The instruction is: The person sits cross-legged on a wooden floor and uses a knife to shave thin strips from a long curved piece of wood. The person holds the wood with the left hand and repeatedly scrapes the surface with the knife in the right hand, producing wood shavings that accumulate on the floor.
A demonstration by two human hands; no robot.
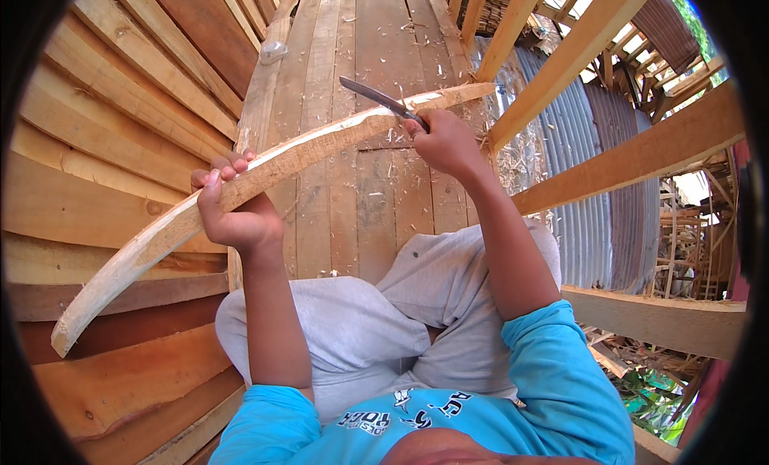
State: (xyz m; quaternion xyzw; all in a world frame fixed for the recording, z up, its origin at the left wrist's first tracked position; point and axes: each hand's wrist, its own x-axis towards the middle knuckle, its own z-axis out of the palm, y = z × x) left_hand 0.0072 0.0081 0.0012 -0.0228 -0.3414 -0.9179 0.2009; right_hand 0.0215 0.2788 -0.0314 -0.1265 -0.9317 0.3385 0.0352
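Head view: 1 curved wooden strip [320,146] is held above the plank floor [324,241], clasped in the left hand [244,222], its long axis slanted from lower left to upper right. Nearer the strip's upper-right end, a knife [375,95] is gripped by its handle in the right hand [448,144]. The strip's far edge is crossed by the blade's base, contact uncertain; the tip is pointed up-left, away from the right hand.

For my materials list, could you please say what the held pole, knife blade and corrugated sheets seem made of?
Pole: bare, unfinished wood; rough surface, pale upper edge.
Knife blade: likely steel; thin, dull grey.
Corrugated sheets: probably metal, perhaps galvanised; ridged, grey, brownish in places.
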